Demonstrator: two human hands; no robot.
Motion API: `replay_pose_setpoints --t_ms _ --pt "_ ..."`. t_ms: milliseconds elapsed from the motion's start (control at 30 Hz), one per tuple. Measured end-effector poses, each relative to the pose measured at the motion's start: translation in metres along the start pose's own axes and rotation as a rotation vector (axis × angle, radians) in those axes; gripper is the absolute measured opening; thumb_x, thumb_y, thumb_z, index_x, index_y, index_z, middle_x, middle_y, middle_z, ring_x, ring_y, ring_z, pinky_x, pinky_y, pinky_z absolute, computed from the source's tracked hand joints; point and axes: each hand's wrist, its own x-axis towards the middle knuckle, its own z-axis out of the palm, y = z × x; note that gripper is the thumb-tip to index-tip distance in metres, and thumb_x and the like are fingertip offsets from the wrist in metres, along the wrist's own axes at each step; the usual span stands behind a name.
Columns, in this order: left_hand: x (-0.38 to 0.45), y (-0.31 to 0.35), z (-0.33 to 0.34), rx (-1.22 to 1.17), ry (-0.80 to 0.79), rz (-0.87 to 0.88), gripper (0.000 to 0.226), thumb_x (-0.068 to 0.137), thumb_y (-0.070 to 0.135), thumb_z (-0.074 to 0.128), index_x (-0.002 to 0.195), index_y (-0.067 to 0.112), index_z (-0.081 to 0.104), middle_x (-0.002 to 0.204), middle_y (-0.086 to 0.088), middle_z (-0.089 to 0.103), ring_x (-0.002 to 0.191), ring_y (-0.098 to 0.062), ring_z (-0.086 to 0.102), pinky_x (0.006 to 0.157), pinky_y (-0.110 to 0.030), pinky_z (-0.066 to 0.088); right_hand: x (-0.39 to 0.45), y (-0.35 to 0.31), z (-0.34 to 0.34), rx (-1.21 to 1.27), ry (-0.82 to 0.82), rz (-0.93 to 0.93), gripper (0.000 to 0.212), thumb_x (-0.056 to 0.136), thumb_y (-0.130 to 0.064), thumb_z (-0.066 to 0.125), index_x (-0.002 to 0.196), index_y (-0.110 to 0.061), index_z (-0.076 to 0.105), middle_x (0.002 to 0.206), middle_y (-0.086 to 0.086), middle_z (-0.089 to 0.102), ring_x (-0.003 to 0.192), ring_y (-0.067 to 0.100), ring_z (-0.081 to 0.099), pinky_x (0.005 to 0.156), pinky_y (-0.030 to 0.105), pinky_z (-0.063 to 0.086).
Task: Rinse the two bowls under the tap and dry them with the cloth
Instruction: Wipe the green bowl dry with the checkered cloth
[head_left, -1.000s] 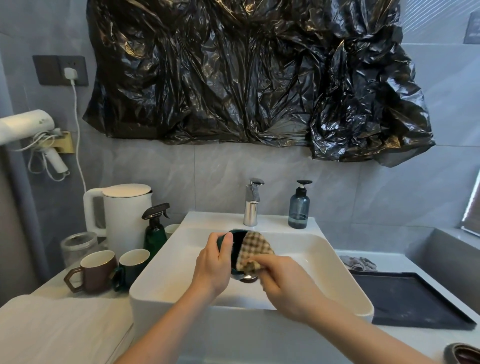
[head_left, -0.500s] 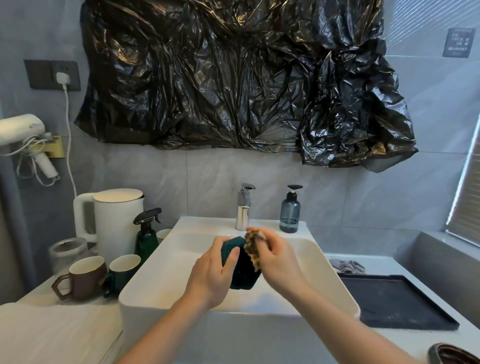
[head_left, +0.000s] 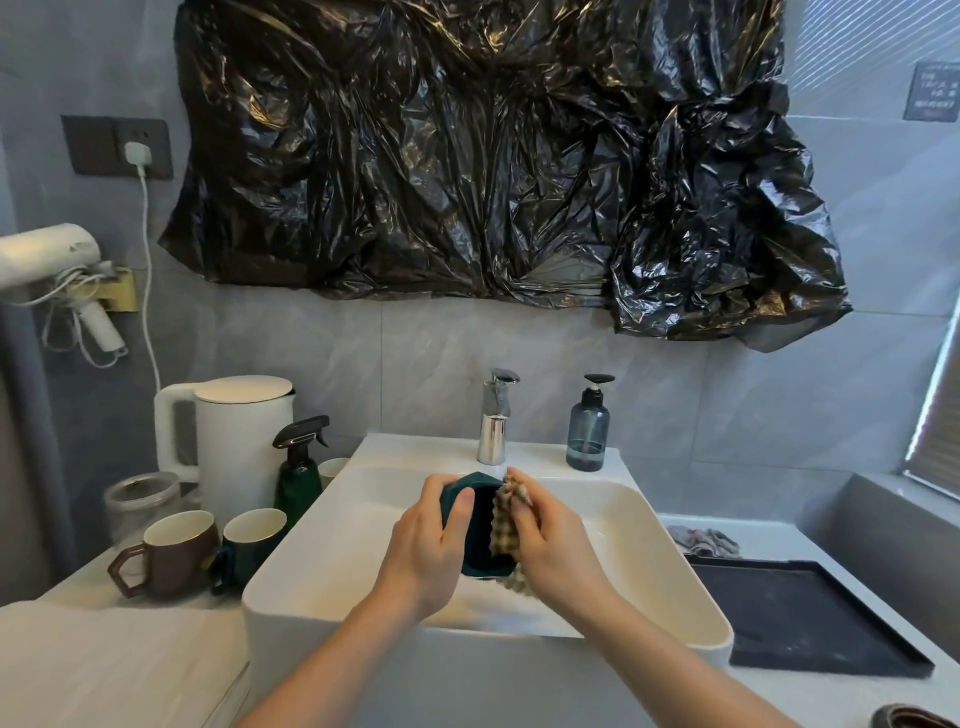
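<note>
Over the white sink (head_left: 675, 587) my left hand (head_left: 431, 545) grips a dark green bowl (head_left: 475, 525), tipped on its side with the opening facing right. My right hand (head_left: 550, 540) pinches a checked beige cloth (head_left: 506, 519) and presses it against the bowl's rim and inside. The chrome tap (head_left: 493, 415) stands just behind the hands, and I see no water running. A brown bowl's rim (head_left: 909, 719) shows at the bottom right corner, mostly cut off by the frame.
Left of the sink stand a white kettle (head_left: 239, 441), a green spray bottle (head_left: 298, 473), a brown mug (head_left: 166, 551), a green mug (head_left: 249, 540) and a glass jar (head_left: 140, 499). A soap dispenser (head_left: 589, 426) sits on the sink's back ledge. A black tray (head_left: 800, 618) and a grey rag (head_left: 701, 538) lie to the right.
The cloth has shifted from lying over the bowl's front to being pushed into its opening, and the bowl has turned more onto its side. Both hands stay over the sink.
</note>
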Motion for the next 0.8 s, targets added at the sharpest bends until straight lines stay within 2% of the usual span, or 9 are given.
replay_pose_setpoints --t_ms 100,200,267,333,400,500,600,700,800 --pt "0.002 -0.004 -0.001 -0.067 0.023 -0.044 0.041 0.095 0.072 0.035 0.112 0.04 0.056 0.1 0.015 0.072 0.094 -0.004 0.067 0.084 -0.042 0.059 0.005 -0.001 0.006 0.011 -0.024 -0.055 0.041 0.108 -0.025 0.046 0.147 -0.035 0.05 0.132 -0.018 0.064 0.121 0.0 0.059 0.097 0.017 0.05" --pt "0.006 -0.009 -0.004 -0.169 0.111 -0.09 0.042 0.096 0.072 0.036 0.112 0.04 0.058 0.102 0.019 0.071 0.096 -0.001 0.068 0.086 -0.046 0.062 0.001 0.002 0.011 0.134 -0.151 0.078 0.031 0.107 -0.034 0.047 0.138 -0.035 0.052 0.127 -0.011 0.068 0.114 0.005 0.065 0.087 0.02 0.056" --pt "0.007 -0.007 -0.004 -0.205 0.146 -0.089 0.037 0.105 0.063 0.037 0.115 0.034 0.058 0.103 0.015 0.071 0.097 0.001 0.067 0.088 -0.045 0.062 -0.001 0.006 0.014 0.223 -0.206 0.204 0.03 0.105 -0.045 0.046 0.128 -0.031 0.058 0.12 -0.006 0.073 0.108 0.011 0.07 0.09 0.033 0.06" --pt "0.006 -0.004 -0.003 -0.222 0.091 -0.077 0.029 0.109 0.051 0.038 0.119 0.032 0.056 0.111 0.012 0.069 0.1 0.003 0.066 0.092 -0.043 0.062 0.0 0.007 0.016 0.292 -0.183 0.276 0.027 0.107 -0.04 0.045 0.122 -0.025 0.062 0.114 -0.002 0.075 0.102 0.015 0.073 0.086 0.039 0.063" --pt "0.005 -0.003 -0.001 -0.213 -0.01 -0.091 0.023 0.11 0.048 0.04 0.121 0.034 0.054 0.115 0.011 0.069 0.102 0.0 0.067 0.093 -0.04 0.062 0.002 0.009 0.014 0.243 -0.09 0.275 0.024 0.108 -0.029 0.043 0.118 -0.023 0.064 0.112 0.0 0.075 0.101 0.015 0.072 0.086 0.04 0.063" --pt "0.006 -0.002 0.003 -0.084 -0.155 -0.157 0.013 0.109 0.043 0.052 0.119 0.037 0.049 0.12 0.008 0.066 0.106 -0.011 0.068 0.085 -0.032 0.065 0.003 0.014 0.008 0.121 0.005 0.277 0.029 0.107 -0.018 0.042 0.126 -0.026 0.063 0.122 -0.006 0.069 0.114 0.014 0.065 0.097 0.031 0.058" --pt "0.007 -0.009 0.007 0.101 -0.216 -0.202 0.029 0.1 0.022 0.061 0.119 0.038 0.046 0.118 0.012 0.06 0.105 -0.015 0.068 0.089 -0.034 0.063 0.005 0.021 0.008 -0.075 0.024 0.159 0.039 0.101 -0.01 0.047 0.13 -0.029 0.066 0.129 -0.009 0.066 0.12 0.011 0.06 0.101 0.023 0.05" --pt "0.008 -0.012 0.008 0.254 -0.258 -0.18 0.023 0.098 0.019 0.055 0.114 0.036 0.054 0.111 0.006 0.067 0.101 -0.019 0.066 0.09 -0.044 0.06 0.003 0.016 0.013 -0.223 0.011 -0.013 0.057 0.088 0.001 0.049 0.136 -0.025 0.066 0.137 -0.01 0.063 0.125 0.008 0.057 0.111 0.024 0.043" --pt "0.009 -0.01 0.006 0.287 -0.164 -0.16 0.022 0.099 0.014 0.051 0.112 0.029 0.059 0.107 0.002 0.069 0.098 -0.025 0.064 0.088 -0.047 0.057 0.003 0.011 0.014 -0.221 -0.025 -0.084 0.068 0.081 0.002 0.045 0.14 -0.027 0.063 0.144 -0.012 0.059 0.132 0.006 0.052 0.116 0.026 0.039"
